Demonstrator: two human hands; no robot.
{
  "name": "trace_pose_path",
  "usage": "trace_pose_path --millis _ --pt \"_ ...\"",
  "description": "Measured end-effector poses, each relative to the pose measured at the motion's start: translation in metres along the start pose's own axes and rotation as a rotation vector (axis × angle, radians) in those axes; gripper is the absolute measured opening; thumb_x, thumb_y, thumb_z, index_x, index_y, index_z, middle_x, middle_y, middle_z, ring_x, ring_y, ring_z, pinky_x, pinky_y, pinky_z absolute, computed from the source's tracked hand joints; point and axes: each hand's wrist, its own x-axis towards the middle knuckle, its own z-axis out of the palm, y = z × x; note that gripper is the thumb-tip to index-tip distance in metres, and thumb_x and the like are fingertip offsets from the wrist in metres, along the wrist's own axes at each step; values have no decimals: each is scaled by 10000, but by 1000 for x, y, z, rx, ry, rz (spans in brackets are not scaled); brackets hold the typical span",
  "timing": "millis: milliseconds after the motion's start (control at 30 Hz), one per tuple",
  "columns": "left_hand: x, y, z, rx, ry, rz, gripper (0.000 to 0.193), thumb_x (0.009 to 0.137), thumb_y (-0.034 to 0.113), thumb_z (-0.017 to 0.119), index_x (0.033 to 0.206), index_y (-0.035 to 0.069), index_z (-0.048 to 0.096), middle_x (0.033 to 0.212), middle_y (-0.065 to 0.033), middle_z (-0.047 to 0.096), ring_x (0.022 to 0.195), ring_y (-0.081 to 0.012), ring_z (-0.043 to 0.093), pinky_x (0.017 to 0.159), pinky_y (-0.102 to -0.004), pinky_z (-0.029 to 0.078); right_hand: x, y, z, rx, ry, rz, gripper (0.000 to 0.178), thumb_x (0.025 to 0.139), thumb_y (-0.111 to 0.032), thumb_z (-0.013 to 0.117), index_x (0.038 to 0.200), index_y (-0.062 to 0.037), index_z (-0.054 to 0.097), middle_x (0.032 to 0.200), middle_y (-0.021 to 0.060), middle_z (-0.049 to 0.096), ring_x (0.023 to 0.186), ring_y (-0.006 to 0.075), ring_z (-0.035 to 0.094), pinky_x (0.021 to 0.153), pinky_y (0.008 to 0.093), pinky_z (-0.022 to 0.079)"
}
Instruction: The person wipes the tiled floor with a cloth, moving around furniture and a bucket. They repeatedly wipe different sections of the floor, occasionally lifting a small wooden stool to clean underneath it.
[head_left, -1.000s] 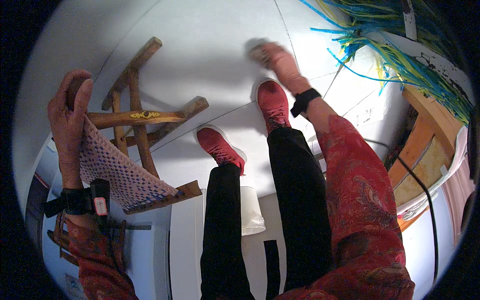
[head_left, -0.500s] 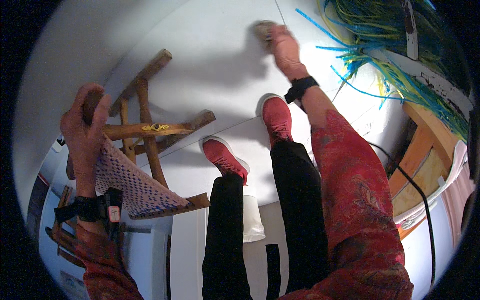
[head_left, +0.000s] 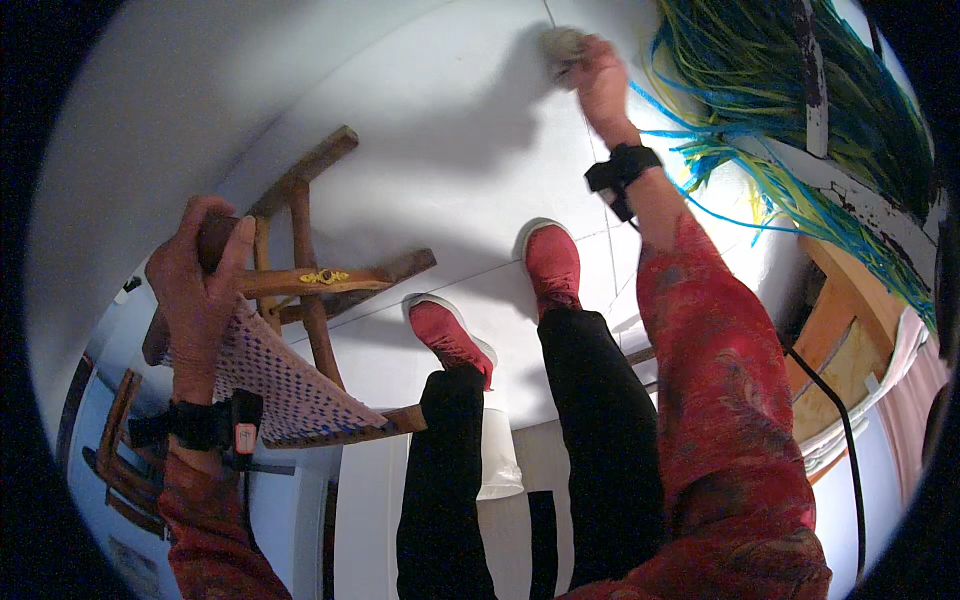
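Observation:
My left hand (head_left: 192, 290) is closed round the end of a dark wooden bar of a folding stool (head_left: 316, 345). The stool is tipped, with its crossed legs pointing away from me. Its woven pink-and-blue seat (head_left: 285, 375) hangs under the hand, and a yellow metal fitting (head_left: 325, 277) marks the leg joint. Far ahead, my right hand (head_left: 605, 88) grips a roundish grey-beige wad (head_left: 563, 50) over the pale floor. Motion blurs the wad, so I cannot tell its material. It is apart from the stool.
Blue, green and yellow strips (head_left: 770, 90) hang over a chipped white frame (head_left: 850, 165) at the far right. Below them is a wooden piece of furniture (head_left: 850, 310) and a black cable (head_left: 840, 400). My red shoes (head_left: 553, 262) rest on the tiles; a white bin (head_left: 498, 460) is nearer.
My right hand has moved slightly right and farther away with the wad. My left hand and the stool have shifted a little right and lower in the picture.

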Motion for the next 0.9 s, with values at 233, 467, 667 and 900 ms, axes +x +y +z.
trace_pose_path --millis 233,467,667,900 --pt "0 0 1 53 11 30 162 841 242 652 911 111 588 704 -73 644 601 -204 642 557 -304 473 26 -20 70 -695 40 -159 400 826 -155 525 1190 10 517 1183 263 524 1163 434 434 1019 496 331" --pt "0 3 2 17 43 28 182 833 249 664 925 111 587 699 -83 642 587 -204 635 554 -302 471 -91 -128 81 -208 -352 -435 471 788 -194 588 1229 -50 506 1390 182 359 1302 345 334 1100 507 231" --pt "1 4 3 81 75 74 192 831 264 668 916 117 579 644 -65 618 545 -187 621 527 -298 458 -38 -103 64 -631 -261 -298 471 830 -123 548 1291 -119 455 1450 93 329 1350 252 291 1109 529 168" --pt "0 2 1 64 44 14 193 835 290 664 916 138 576 626 -49 602 533 -187 614 512 -293 452 -48 -122 48 -539 -447 -328 391 836 -180 549 1216 -95 521 1373 96 383 1304 242 327 1087 592 144"
